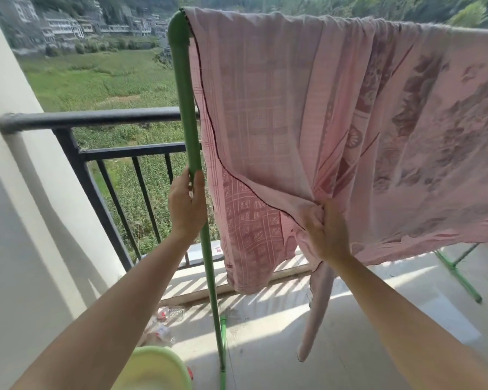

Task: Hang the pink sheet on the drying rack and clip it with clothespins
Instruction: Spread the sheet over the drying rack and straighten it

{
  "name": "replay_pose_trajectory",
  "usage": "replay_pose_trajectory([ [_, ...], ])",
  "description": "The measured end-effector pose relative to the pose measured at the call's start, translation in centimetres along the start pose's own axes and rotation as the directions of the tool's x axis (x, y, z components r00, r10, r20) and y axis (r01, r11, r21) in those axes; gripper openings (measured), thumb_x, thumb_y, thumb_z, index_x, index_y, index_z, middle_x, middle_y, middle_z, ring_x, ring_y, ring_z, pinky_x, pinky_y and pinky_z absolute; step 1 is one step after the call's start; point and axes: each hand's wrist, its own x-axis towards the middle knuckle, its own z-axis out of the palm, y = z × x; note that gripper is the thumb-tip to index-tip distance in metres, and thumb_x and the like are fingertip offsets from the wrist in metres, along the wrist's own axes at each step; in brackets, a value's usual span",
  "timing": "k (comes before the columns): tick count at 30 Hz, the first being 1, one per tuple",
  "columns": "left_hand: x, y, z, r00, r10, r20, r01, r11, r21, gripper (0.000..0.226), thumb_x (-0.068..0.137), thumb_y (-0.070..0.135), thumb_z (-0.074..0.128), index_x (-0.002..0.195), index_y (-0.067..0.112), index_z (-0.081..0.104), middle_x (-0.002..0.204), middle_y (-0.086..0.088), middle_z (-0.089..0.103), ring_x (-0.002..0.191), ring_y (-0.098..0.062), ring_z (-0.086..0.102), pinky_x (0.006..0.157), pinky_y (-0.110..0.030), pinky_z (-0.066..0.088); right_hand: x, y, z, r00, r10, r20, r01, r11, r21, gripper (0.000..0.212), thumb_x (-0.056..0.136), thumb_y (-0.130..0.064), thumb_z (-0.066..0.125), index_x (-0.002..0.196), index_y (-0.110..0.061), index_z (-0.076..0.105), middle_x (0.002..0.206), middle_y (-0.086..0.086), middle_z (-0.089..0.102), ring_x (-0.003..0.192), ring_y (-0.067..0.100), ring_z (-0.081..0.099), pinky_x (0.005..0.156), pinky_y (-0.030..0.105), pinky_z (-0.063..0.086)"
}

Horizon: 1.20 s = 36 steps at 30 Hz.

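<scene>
Two bare hands are working at a green drying rack (185,88) on a sunlit balcony. At far left, a white wall (17,206) is meeting a black railing (96,116), with green fields and hillside buildings lying beyond it. Low in the frame, a pale green basin (155,370) is sitting on the floor beside some crumpled plastic bottles (166,313). I am wrapping my left hand (185,205) around the rack's upright post, fingers closed on the tube at about railing height. Just right of the post, the pink sheet (350,108) is hanging over the rack's top bar, its dark-stitched edge running down in a curve and one corner dangling toward the floor. I am pinching a bunched fold of that sheet in my right hand (326,232), fingers clamped together on the cloth near its lower edge. At far right, the rack's other green leg (459,277) is standing on the tiled floor (378,319) beneath the cloth.
</scene>
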Motion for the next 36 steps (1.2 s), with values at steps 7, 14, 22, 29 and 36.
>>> replay_pose_trajectory([
  [7,7.1,4.8,-3.9,0.955,-0.258,0.148,0.282,0.943,-0.176,0.052,0.100,0.052,0.028,0.077,0.017,0.058,0.080,-0.005,0.059,0.080,-0.019,0.055,0.084,-0.056,0.052,3.6,-5.6,0.0,0.926,-0.371,0.075,0.377,0.921,-0.098,0.030,0.094,-0.050,0.056,0.103,-0.023,0.067,0.062,-0.014,0.058,0.050,0.006,0.056,0.047,0.028,0.050],
  [14,13.4,11.8,-5.9,0.873,-0.254,0.416,0.442,0.771,-0.458,0.073,0.097,0.060,0.023,0.153,0.017,0.004,0.161,-0.004,0.006,0.147,-0.021,0.004,0.117,-0.047,0.000,4.1,-10.2,0.6,0.908,-0.412,-0.072,0.414,0.910,0.015,0.034,0.099,-0.050,0.042,0.111,-0.021,0.054,0.097,-0.011,0.049,0.076,0.007,0.055,0.061,0.025,0.051],
  [22,16.5,12.2,-7.1,0.864,-0.105,0.493,0.358,0.817,-0.452,0.047,0.095,0.046,0.041,0.132,0.019,0.054,0.136,0.001,0.057,0.135,-0.025,0.040,0.113,-0.062,0.017,6.9,-19.2,3.2,0.882,-0.447,-0.147,0.460,0.885,0.071,0.038,0.099,-0.045,0.048,0.120,-0.014,0.052,0.103,-0.003,0.056,0.084,0.006,0.050,0.066,0.009,0.033],
  [29,19.7,16.1,-9.4,0.870,-0.009,0.492,0.261,0.855,-0.447,0.050,0.102,0.041,0.026,0.142,0.017,0.042,0.152,0.006,0.036,0.144,-0.014,0.016,0.113,-0.055,-0.002,8.8,-21.5,6.0,0.884,-0.426,-0.192,0.430,0.902,-0.023,0.035,0.097,-0.049,0.051,0.119,-0.021,0.049,0.104,-0.006,0.052,0.085,0.005,0.047,0.059,0.017,0.037],
  [36,22.3,16.5,-9.8,0.841,0.044,0.540,0.147,0.941,-0.305,0.021,0.088,0.021,0.064,0.072,0.028,0.076,0.076,0.009,0.073,0.088,-0.010,0.065,0.086,-0.036,0.042,10.0,-23.1,6.3,0.859,-0.436,-0.268,0.426,0.899,-0.101,0.035,0.092,-0.053,0.058,0.108,-0.022,0.057,0.095,-0.013,0.052,0.080,0.001,0.048,0.056,0.010,0.039],
])
